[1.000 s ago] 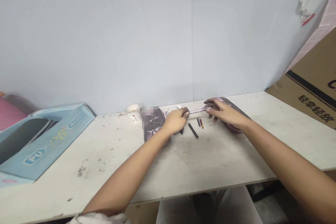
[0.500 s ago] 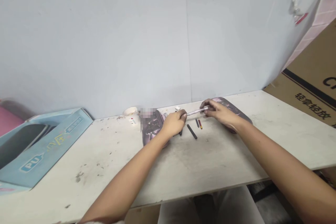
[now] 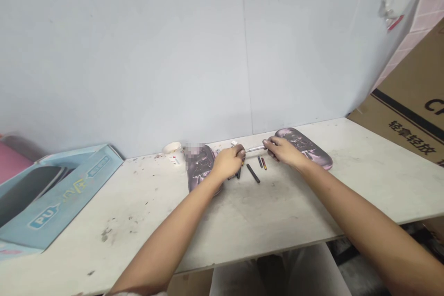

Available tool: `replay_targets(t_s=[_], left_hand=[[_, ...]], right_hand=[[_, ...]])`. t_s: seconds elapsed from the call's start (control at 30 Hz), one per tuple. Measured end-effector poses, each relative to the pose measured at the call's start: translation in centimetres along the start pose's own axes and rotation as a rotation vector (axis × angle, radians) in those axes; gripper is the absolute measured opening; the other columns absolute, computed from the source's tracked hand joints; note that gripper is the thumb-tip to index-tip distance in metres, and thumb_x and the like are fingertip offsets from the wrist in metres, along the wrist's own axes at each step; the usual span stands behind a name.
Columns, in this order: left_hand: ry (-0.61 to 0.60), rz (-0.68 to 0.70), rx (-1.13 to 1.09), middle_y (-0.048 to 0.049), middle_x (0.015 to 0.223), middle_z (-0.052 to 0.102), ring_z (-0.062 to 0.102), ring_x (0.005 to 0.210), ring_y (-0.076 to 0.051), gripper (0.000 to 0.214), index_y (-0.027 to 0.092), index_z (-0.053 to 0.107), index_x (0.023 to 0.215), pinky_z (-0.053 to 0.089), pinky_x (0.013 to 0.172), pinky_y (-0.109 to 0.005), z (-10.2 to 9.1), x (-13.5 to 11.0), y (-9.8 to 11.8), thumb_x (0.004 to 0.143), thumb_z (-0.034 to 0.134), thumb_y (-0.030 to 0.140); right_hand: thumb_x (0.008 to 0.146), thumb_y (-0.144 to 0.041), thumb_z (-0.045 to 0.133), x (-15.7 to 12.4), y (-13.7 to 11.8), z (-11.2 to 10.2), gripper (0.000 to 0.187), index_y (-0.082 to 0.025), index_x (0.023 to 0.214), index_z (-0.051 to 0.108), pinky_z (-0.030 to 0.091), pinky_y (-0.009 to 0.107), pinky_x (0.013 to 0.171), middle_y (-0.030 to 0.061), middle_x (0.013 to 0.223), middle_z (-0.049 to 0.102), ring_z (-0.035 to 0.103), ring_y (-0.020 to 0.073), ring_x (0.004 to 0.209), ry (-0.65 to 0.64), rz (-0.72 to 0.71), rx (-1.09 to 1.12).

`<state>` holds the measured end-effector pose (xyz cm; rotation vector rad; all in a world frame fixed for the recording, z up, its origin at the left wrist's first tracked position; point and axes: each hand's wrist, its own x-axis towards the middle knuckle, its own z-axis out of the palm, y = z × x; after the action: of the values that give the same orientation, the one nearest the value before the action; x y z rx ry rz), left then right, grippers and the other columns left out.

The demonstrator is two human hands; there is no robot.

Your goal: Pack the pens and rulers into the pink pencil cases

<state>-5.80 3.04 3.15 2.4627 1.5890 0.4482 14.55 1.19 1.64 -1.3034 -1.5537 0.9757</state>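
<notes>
Between my two hands runs a slim, clear pen-like stick [image 3: 255, 148], held just above the table. My left hand [image 3: 229, 162] is closed around its left end, and the fingertips of my right hand [image 3: 282, 150] pinch its right end. Below lie a black stick [image 3: 253, 173], a short dark stick [image 3: 260, 162] and a short red-and-yellow one [image 3: 264, 163]. More dark sticks [image 3: 239, 172] lie partly hidden beside my left hand. A dark pink-patterned case [image 3: 201, 166] sits by my left wrist. A similar case [image 3: 305, 148] lies behind my right hand.
A white cup or tape roll [image 3: 173, 152] stands near the wall. At the left is a light blue box [image 3: 69, 199] with a dark object in it. A large cardboard box [image 3: 409, 106] leans at the right. Dark specks and stains mark the white table [image 3: 138, 226].
My right hand has moved slightly left along the clear stick, showing more of the right case. My left hand stays nearly in place, and the view has shifted a little.
</notes>
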Motion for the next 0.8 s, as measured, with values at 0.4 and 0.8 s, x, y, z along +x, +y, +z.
replay_targets(t_s=[0.4,0.8], left_hand=[[0.14,0.305,0.536,-0.0146,0.1,0.058,0.046,0.101,-0.026,0.025,0.016,0.058,0.1,0.035,0.084,-0.037,0.0,0.1,0.5,0.084,0.038,0.016],[-0.406,0.005,-0.756,0.0036,0.055,0.044,0.032,0.045,-0.005,0.026,0.015,0.055,0.076,0.022,0.044,-0.018,1.8,1.0,3.3,0.079,0.047,0.039]], right_hand=[[0.08,-0.02,0.046,-0.6,3.6,-0.8,0.014,-0.019,0.091,0.055,0.042,0.032,0.077,0.0069,0.092,0.064,0.059,0.0186,0.085,0.219,-0.373,-0.433],[0.079,-0.018,0.046,-2.2,2.0,-2.4,0.015,-0.02,0.085,0.059,0.042,0.031,0.079,0.0037,0.088,0.065,0.058,0.0168,0.086,0.061,-0.445,-0.314]])
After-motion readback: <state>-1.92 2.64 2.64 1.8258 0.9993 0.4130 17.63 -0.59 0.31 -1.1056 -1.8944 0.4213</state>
